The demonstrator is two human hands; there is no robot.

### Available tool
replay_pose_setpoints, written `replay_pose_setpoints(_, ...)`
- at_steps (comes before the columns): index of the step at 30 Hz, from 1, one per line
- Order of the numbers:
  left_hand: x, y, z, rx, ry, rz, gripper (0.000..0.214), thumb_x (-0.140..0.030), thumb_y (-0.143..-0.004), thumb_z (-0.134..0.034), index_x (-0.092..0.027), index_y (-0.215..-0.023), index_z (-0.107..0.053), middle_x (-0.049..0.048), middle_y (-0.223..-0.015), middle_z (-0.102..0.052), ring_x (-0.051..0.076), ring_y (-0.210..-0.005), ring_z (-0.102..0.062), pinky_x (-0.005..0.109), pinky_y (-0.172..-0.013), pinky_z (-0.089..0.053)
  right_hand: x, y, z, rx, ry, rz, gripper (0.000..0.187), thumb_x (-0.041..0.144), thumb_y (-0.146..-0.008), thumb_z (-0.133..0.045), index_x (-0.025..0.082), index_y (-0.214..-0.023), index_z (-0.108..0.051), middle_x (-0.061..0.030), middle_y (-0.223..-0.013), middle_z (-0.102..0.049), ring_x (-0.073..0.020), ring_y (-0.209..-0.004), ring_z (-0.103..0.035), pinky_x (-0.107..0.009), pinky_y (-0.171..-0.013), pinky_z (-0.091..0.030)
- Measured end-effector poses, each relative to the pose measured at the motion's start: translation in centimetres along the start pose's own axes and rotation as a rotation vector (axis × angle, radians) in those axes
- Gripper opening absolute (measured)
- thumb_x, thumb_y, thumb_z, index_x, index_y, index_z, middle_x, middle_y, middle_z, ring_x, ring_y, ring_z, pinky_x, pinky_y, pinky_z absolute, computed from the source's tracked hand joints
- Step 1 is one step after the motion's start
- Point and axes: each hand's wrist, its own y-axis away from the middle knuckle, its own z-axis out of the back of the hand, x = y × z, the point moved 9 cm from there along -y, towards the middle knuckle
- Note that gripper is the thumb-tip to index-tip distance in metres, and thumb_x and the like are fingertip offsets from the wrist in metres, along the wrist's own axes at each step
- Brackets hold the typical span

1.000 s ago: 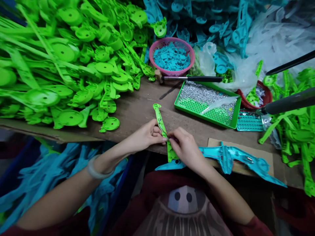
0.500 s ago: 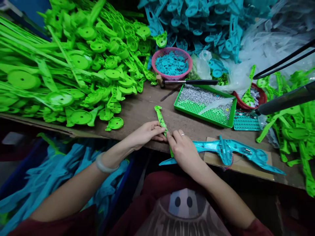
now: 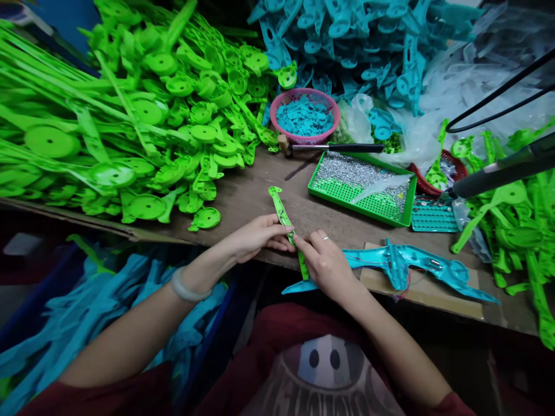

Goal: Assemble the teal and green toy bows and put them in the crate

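A long, narrow green plastic part (image 3: 278, 203) stands tilted over the table's front edge, its upper end pointing away from me. My left hand (image 3: 263, 237) is closed on its middle between thumb and fingers. The fingertips of my right hand (image 3: 326, 259) are pressed together against the same part, just below the left thumb; whether they pinch some small piece there is hidden. Under and right of my right hand lies a long blue plastic part (image 3: 427, 257), shaped like a toy bow, with thin wires at its middle. Its left tip sticks out past the table edge.
A green perforated tray (image 3: 359, 209) holds many small metal pieces. Behind it lie a hammer (image 3: 333, 148) and a pink basket (image 3: 274, 122) of blue pieces. Green parts (image 3: 147, 110) are heaped left, with more at right. A dark tool (image 3: 498, 170) with a cord hangs at right.
The view has shifted slightly. My right index finger has straightened a little along the green part, and the hand sits slightly lower, showing more of the part's lower end. My left hand keeps its hold.
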Motion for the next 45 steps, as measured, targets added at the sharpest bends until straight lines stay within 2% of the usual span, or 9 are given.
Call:
replay_pose_setpoints(8, 0.0, 0.0, 0.3, -0.087, -0.029, -0.049, 0.037, -0.04, -0.074, -0.084, -0.015, -0.083, -0.058, -0.0023, -0.069, -0.069, 0.01, -0.064, -0.069, 0.016, -0.064, -0.058, 1.3, 0.2, 1.0, 0.029, 0.207, 0.042, 0.034, 0.01, -0.1, -0.041, 0.007, -0.131, -0.056, -0.0127, -0.094, -0.06, -0.0257, -0.09, -0.053, -0.036, -0.069, -0.05)
replay_pose_setpoints(15, 0.0, 0.1, 0.4, -0.152, -0.074, -0.06, 0.033, -0.039, -0.08, -0.079, -0.016, -0.084, -0.056, 0.0018, -0.067, -0.072, 0.014, -0.064, -0.072, 0.02, -0.063, -0.058, 1.5, 1.4, 2.2, -0.034, 0.268, -0.185, 0.019, 0.01, -0.096, -0.053, 0.019, -0.081, -0.059, -0.0054, -0.079, -0.054, -0.0208, -0.074, -0.051, -0.029, -0.058, -0.041)
replay_pose_setpoints(23, -0.5, 0.4, 0.7, -0.252, -0.169, -0.138, 0.019, -0.03, -0.088, -0.066, -0.017, -0.09, -0.052, 0.0004, -0.065, -0.068, 0.015, -0.059, -0.07, 0.024, -0.059, -0.057, 2.5, 1.9, 0.5, -0.01, 0.25, -0.044, 0.019, 0.005, -0.094, -0.051, 0.015, -0.104, -0.063, -0.0087, -0.09, -0.057, -0.0232, -0.084, -0.052, -0.03, -0.061, -0.046)
replay_pose_setpoints(27, -2.3, 4.1, 1.0, -0.577, -0.453, -0.488, 0.033, -0.029, -0.087, -0.068, -0.018, -0.112, -0.049, 0.0036, -0.093, -0.066, 0.016, -0.071, -0.067, 0.03, -0.065, -0.057, 1.4, 2.4, 0.5, 0.048, 0.189, -0.072, 0.034, 0.001, -0.092, -0.048, 0.01, -0.123, -0.059, -0.012, -0.097, -0.057, -0.0255, -0.091, -0.051, -0.034, -0.075, -0.053)
replay_pose_setpoints(29, -3.0, 7.0, -1.6, -0.656, -0.744, -0.758, 0.032, -0.027, -0.09, -0.065, -0.018, -0.117, -0.051, 0.0095, -0.111, -0.062, 0.021, -0.094, -0.066, 0.037, -0.08, -0.058, 0.9, 2.6, 0.5, 0.077, 0.105, -0.061, 0.036, 0.003, -0.093, -0.046, 0.009, -0.127, -0.057, -0.013, -0.1, -0.057, -0.0263, -0.093, -0.051, -0.037, -0.08, -0.054)
replay_pose_setpoints(31, -2.0, 8.4, -5.1, -0.533, -0.959, -0.909, 0.033, -0.027, -0.094, -0.061, -0.016, -0.124, -0.052, 0.0143, -0.123, -0.059, 0.026, -0.115, -0.059, 0.044, -0.096, -0.054, 0.3, 2.7, 0.7, 0.075, -0.052, -0.052, 0.032, 0.006, -0.096, -0.043, 0.012, -0.125, -0.058, -0.0123, -0.101, -0.057, -0.0251, -0.092, -0.053, -0.038, -0.08, -0.054)
replay_pose_setpoints(34, 0.4, 8.8, -8.1, -0.368, -1.116, -0.928, 0.037, -0.026, -0.095, -0.06, -0.015, -0.13, -0.051, 0.0162, -0.133, -0.058, 0.028, -0.126, -0.054, 0.046, -0.105, -0.049, -0.9, 3.0, 1.7, -0.01, -0.339, -0.067, 0.026, 0.011, -0.101, -0.041, 0.017, -0.118, -0.059, -0.0089, -0.099, -0.057, -0.0202, -0.089, -0.057, -0.033, -0.079, -0.054)
replay_pose_setpoints(40, 0.5, 7.8, -8.0, -0.4, -1.178, -0.916, 0.041, -0.028, -0.096, -0.06, -0.012, -0.133, -0.051, 0.0177, -0.133, -0.059, 0.03, -0.126, -0.055, 0.047, -0.104, -0.05, -1.7, 3.7, 2.1, -0.042, -0.339, -0.073, 0.028, 0.012, -0.1, -0.039, 0.017, -0.114, -0.063, -0.0101, -0.099, -0.056, -0.0205, -0.09, -0.056, -0.033, -0.076, -0.053)
replay_pose_setpoints(45, -0.3, 6.6, -8.6, -0.248, -1.244, -0.959, 0.032, -0.032, -0.096, -0.06, -0.014, -0.122, -0.057, 0.0174, -0.146, -0.051, 0.031, -0.138, -0.045, 0.047, -0.112, -0.045, -2.0, 4.2, 3.0, -0.119, -0.327, -0.046, 0.025, 0.011, -0.1, -0.041, 0.019, -0.114, -0.061, -0.0098, -0.101, -0.061, -0.0205, -0.093, -0.058, -0.034, -0.079, -0.052)
